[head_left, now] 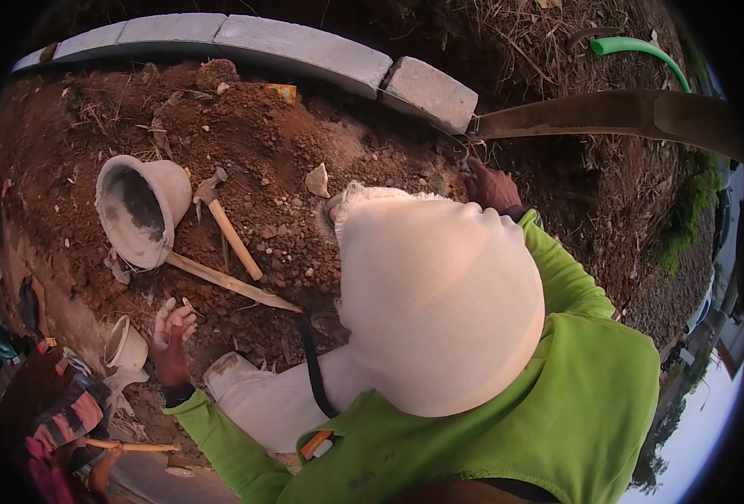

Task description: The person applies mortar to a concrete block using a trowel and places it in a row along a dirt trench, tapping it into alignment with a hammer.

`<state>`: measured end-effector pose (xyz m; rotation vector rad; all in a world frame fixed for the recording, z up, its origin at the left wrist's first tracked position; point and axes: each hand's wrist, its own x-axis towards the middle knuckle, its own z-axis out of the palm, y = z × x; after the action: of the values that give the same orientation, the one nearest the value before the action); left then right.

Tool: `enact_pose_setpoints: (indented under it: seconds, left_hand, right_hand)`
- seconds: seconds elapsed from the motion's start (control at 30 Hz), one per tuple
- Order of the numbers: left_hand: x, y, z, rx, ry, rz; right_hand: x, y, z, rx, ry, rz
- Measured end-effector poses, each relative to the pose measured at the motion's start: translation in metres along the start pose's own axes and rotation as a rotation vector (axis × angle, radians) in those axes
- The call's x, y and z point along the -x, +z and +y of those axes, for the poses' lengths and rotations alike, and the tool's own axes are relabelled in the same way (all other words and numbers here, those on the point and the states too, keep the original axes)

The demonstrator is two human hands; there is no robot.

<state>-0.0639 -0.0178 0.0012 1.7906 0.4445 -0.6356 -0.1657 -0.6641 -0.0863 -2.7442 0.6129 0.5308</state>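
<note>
My left hand (pixel 173 336) is raised over the soil at the left, dusty fingers apart and loosely bent; no held thing can be made out. Beyond it lies a hammer (pixel 233 239) with a wooden handle, beside a tilted, mortar-stained bucket (pixel 163 197). A wooden handle (pixel 233 280) runs from the bucket's base toward my legs. My right hand (pixel 494 186) reaches down past my cream-clad knee (pixel 439 302) near the end concrete block (pixel 431 91). One finger points out toward the soil beside a thin string; the other fingertips are partly hidden.
A row of pale concrete blocks (pixel 304 46) curves along the far side. A brown plank (pixel 599 115) extends right from its end; a green hose (pixel 641 46) lies beyond. At lower left are a small bucket (pixel 126 346) and another person's hand (pixel 107 462) on a wooden handle.
</note>
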Motion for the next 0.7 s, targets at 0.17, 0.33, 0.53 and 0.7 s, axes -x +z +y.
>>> enact_pose_setpoints:
  seconds: [0.17, 0.33, 0.53, 0.7]
  left_hand:
    - [-0.002, 0.001, 0.006, -0.007, 0.018, -0.039]
    - [-0.005, 0.007, 0.006, -0.004, 0.043, -0.052]
    - [0.004, 0.007, 0.009, -0.019, 0.018, -0.020]
    - [0.007, -0.001, 0.001, 0.014, 0.040, -0.026]
  right_hand:
    - [0.007, -0.019, -0.018, -0.224, -0.117, 0.141]
    - [-0.037, -0.031, -0.040, -0.391, -0.214, 0.403]
    - [-0.072, -0.009, -0.039, -0.406, -0.198, 0.355]
    - [-0.073, 0.003, -0.038, -0.414, -0.165, 0.286]
